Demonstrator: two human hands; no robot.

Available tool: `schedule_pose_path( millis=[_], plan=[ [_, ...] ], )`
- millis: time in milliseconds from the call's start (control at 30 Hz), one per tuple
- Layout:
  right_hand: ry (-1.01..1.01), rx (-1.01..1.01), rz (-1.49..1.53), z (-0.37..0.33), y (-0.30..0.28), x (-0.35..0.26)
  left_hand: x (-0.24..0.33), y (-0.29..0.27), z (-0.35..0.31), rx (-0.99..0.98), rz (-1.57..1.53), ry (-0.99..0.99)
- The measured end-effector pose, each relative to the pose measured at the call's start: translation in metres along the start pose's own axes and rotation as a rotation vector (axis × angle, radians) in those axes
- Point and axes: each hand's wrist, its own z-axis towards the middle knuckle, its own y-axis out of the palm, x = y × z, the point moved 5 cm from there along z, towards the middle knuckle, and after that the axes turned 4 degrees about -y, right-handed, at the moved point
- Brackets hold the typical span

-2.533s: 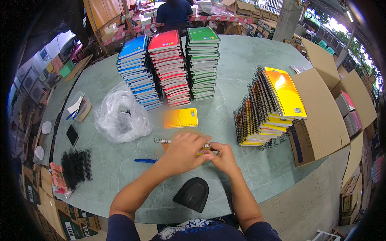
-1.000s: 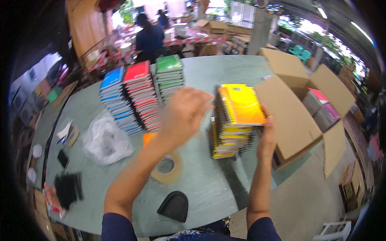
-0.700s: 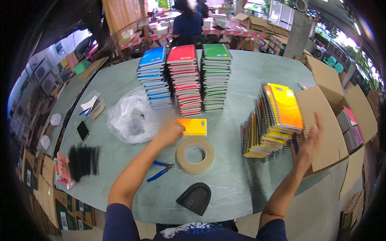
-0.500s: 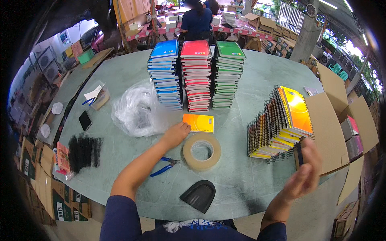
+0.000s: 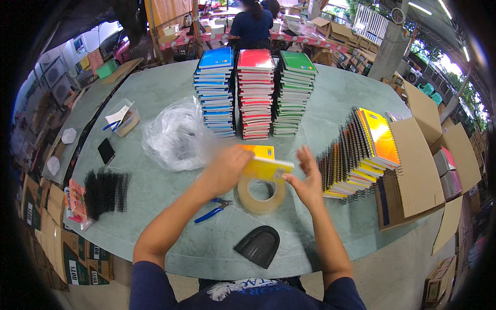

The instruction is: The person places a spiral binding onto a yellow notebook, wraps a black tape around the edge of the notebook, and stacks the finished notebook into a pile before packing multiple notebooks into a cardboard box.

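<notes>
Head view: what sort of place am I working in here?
Probably a notebook packing or binding workshop. Tall stacks of notebooks stand on the table, an open cardboard box sits beside a spiral-bound pile, and loose black binding coils lie nearby.

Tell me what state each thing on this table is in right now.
Yellow notebook: lifted off the table, between left hand and right hand.
Tape roll: lying flat.
Blue pliers: lying flat, untouched.
Three notebook stacks: upright.
Leaning notebooks: tilted against cardboard box, flaps open.
Plastic bag: crumpled.
</notes>
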Motion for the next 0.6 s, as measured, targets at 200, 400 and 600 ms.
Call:
schedule_pose_path(
  millis=[200,400,600],
  plan=[
    [0.347,-0.345,0.389,-0.038,0.017,0.037,0.010,0.013,-0.037,-0.060,-0.407,-0.313],
    [-0.326,-0.290,-0.267,-0.017,0.036,-0.070,-0.004,0.011,-0.072,-0.043,-0.393,-0.436],
    [-0.349,-0.641,-0.514,-0.028,0.062,-0.055,-0.018,-0.016,-0.114,-0.049,-0.258,-0.657]
  ],
)
